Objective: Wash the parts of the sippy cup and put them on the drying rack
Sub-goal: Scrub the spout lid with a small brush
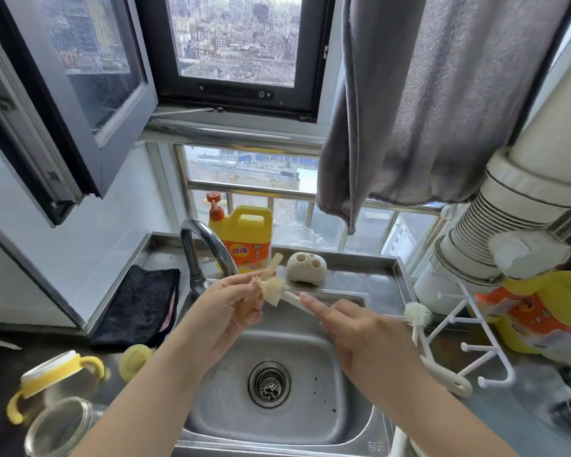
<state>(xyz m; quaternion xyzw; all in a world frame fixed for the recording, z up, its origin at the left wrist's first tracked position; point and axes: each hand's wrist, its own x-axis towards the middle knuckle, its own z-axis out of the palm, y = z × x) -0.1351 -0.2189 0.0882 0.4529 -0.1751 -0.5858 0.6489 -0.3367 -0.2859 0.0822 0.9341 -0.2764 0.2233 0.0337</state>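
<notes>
Over the steel sink (310, 433), my left hand (225, 311) pinches a small beige straw part (272, 263) of the sippy cup. My right hand (360, 334) grips the handle of a small bristle brush (272, 290), whose head touches the part, with the index finger lying along the handle. On the counter at the left lie the yellow-handled cup collar (56, 367), a clear cup body (60, 427) and a yellow lid piece (134, 359). The white peg drying rack (475, 344) stands on the right.
The curved tap (208, 245) rises behind my left hand. A yellow detergent bottle (244, 239) and a beige holder (305, 268) stand on the back ledge. A second brush (419, 315) leans by the rack. A black cloth (139, 305) lies at the left.
</notes>
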